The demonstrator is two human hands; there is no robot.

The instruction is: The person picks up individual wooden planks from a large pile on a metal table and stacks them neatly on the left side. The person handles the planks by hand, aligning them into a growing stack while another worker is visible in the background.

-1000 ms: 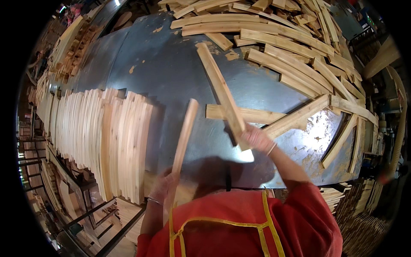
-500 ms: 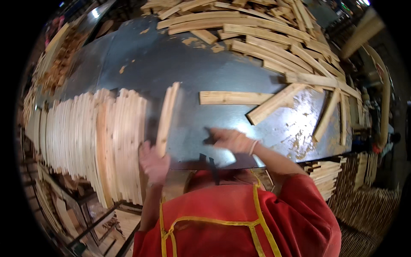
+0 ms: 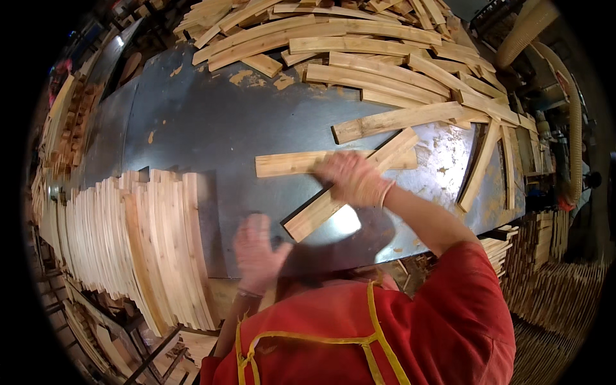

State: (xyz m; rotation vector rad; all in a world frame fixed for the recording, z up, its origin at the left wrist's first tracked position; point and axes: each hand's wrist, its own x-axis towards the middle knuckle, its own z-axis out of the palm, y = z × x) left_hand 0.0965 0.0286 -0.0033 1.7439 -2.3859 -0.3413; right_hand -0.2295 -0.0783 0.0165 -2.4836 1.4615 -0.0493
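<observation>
My right hand (image 3: 353, 178) is curled over a slanted pale wooden slat (image 3: 314, 215), its fingers partly blurred. Beneath that slat, and crossing it, a second slat (image 3: 282, 165) lies flat on the dark metal tabletop (image 3: 186, 122). My left hand (image 3: 258, 253) hovers at the table's near edge, fingers stretched and thumb spread, holding nothing. To its left stands a tight row of slats (image 3: 151, 250), set side by side. Another slat (image 3: 398, 122) with a dark end lies just beyond my right hand.
A big loose heap of slats (image 3: 378, 70) covers the far side of the table. More slats (image 3: 480, 163) lie at the right, near a ribbed hose (image 3: 571, 122). Stacked wood (image 3: 552, 282) stands below the right edge. Wood chips (image 3: 240, 77) dot the tabletop.
My left hand has let go of an upright slat, which now appears to stand with the left row. My right hand has taken the slanted slat and drawn it nearer and left.
</observation>
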